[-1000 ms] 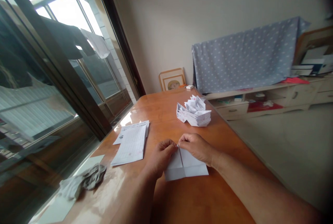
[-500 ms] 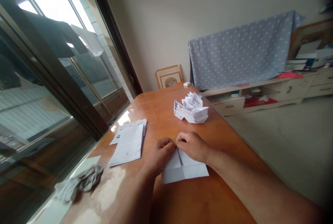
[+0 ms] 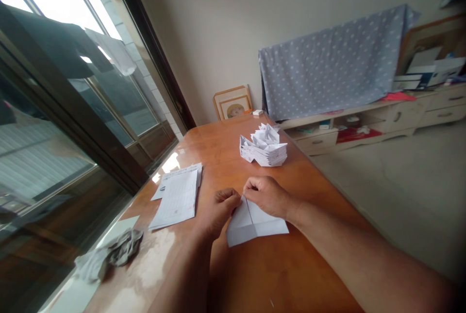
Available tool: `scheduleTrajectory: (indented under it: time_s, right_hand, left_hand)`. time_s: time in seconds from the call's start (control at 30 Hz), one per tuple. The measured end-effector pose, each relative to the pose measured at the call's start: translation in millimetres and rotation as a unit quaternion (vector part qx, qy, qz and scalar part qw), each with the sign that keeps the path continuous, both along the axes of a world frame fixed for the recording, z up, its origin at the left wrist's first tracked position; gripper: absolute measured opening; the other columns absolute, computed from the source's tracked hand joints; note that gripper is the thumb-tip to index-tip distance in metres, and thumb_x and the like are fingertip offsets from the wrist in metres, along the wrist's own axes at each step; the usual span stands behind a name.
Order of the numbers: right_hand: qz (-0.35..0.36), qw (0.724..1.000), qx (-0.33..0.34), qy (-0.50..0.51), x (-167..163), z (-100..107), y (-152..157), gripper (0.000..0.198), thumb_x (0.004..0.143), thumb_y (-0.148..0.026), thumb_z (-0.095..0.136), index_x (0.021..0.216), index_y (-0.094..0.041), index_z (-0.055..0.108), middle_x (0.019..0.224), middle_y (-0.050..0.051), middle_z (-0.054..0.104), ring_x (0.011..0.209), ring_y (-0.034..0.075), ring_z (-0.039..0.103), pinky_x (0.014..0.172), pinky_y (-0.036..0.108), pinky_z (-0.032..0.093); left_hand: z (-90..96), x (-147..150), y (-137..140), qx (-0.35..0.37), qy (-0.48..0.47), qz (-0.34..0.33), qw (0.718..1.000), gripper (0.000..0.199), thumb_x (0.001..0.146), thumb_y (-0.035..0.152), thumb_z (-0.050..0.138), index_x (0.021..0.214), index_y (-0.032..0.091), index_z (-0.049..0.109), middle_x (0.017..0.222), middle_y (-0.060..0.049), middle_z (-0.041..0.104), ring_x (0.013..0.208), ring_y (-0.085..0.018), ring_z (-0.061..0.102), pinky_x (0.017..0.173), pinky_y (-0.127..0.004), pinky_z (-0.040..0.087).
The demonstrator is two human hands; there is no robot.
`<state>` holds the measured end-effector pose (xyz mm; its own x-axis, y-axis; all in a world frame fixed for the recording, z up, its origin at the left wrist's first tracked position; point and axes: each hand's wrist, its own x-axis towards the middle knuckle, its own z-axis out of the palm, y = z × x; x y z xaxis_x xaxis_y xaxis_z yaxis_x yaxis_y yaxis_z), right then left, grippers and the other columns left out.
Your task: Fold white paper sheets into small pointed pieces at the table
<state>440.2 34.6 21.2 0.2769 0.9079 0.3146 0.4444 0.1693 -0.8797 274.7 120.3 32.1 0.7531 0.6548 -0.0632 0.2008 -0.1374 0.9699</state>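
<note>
A partly folded sheet of paper (image 3: 257, 230) lies on the wooden table in front of me, with a crease down its middle and a strip along its near edge. My left hand (image 3: 224, 206) pinches its far end from the left. My right hand (image 3: 265, 195) is closed on the same end from the right, its knuckles almost touching the left hand. The fingertips hide the far tip of the paper. Beyond my hands stands a cluster of folded white paper pieces (image 3: 267, 150), nested together with points sticking up.
On the left of the table (image 3: 218, 153) lies a stack of written sheets (image 3: 176, 199). Nearer, a grey cloth (image 3: 124, 247) rests by the glass door. A small white box (image 3: 257, 112) and a framed picture (image 3: 233, 104) are at the far end. A low cabinet (image 3: 316, 143) stands to the right.
The two long flaps of the paper now meet more closely along the middle crease. Both hands keep their hold at the far end. The view has shifted slightly.
</note>
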Motion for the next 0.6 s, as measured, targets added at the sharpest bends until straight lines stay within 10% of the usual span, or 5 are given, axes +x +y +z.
scheduleTrajectory:
  time_s: [0.6]
  right_hand:
    - [-0.018,0.996,0.010,0.091,29,5,2,0.016,0.077,-0.032,0.061,0.069,-0.018,0.058,0.065,-0.003,0.055,0.063,0.013,0.047,0.057,0.025,0.035]
  left_hand:
    - [2.9,-7,0,-0.021,-0.005,-0.016,1.000,0.012,0.075,0.022,0.059,0.064,0.016,0.058,0.058,0.003,0.049,0.057,-0.010,0.042,0.055,-0.024,0.031]
